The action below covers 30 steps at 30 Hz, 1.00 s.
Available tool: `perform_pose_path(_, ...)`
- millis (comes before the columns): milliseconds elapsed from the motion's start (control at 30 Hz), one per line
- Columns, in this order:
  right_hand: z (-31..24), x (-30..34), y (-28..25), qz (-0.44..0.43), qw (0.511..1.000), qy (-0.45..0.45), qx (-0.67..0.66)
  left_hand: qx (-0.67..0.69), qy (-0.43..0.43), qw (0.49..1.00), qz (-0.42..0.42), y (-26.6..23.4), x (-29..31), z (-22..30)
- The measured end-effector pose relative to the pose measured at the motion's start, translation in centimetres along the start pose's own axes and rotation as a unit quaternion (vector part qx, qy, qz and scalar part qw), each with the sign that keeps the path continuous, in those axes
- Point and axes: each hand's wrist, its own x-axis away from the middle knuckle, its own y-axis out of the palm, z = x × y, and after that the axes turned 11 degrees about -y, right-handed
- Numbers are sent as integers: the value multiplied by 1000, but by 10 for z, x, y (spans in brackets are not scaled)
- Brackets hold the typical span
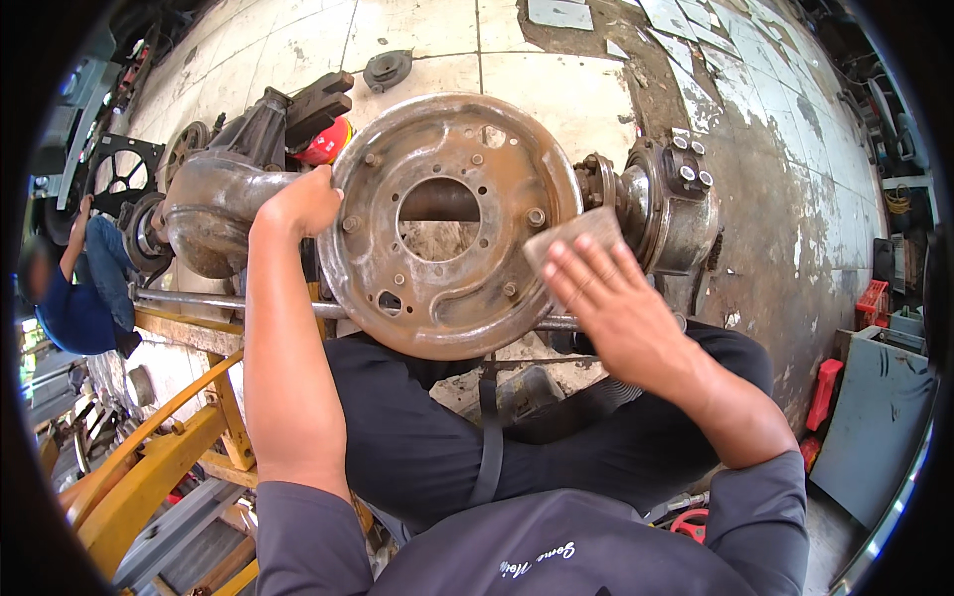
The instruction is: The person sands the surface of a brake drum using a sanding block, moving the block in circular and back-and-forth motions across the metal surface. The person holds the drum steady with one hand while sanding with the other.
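A round, rust-stained metal brake backing plate (447,318) with a large centre hole stands in front of me, above my legs. My left hand (303,204) is closed round its left rim. Against the plate's right side, my right hand (601,288) holds a brownish sheet of sandpaper (568,238), fingers stretched over it and the thumb hidden. Several bolts and small holes show on the plate's face. Behind the plate lies a heavy axle, its rounded housing (214,204) at left and a metal hub assembly (686,219) at right.
At far left a person in blue (79,308) crouches beside the axle. A yellow metal frame (159,477) stands at lower left. Worn floor tiles (556,84) stretch ahead. To the right are a grey metal cabinet (870,417) and a red tool (824,394). A small round part (387,70) lies on the floor.
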Motion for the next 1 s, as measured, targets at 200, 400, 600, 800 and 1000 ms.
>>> perform_pose_path(200, -18, 5, 2, -18, 996, -59, -65, 13, 13, 1000, 23, 0, 9, 9)
perform_pose_path(400, -8, 5, -3, -36, 999, -20, -16, 9, -4, 1000, -6, 2, -2, 2)
perform_pose_path(600, 3, 5, -11, -36, 999, 13, 22, 3, -15, 1000, -8, -1, 8, 9)
perform_pose_path(800, -10, 3, -7, -33, 997, -53, -36, -12, -1, 1000, 8, -1, -2, -1)
perform_pose_path(1000, -13, 4, -4, -42, 997, -54, -23, -2, -29, 1000, 0, -4, 7, 12)
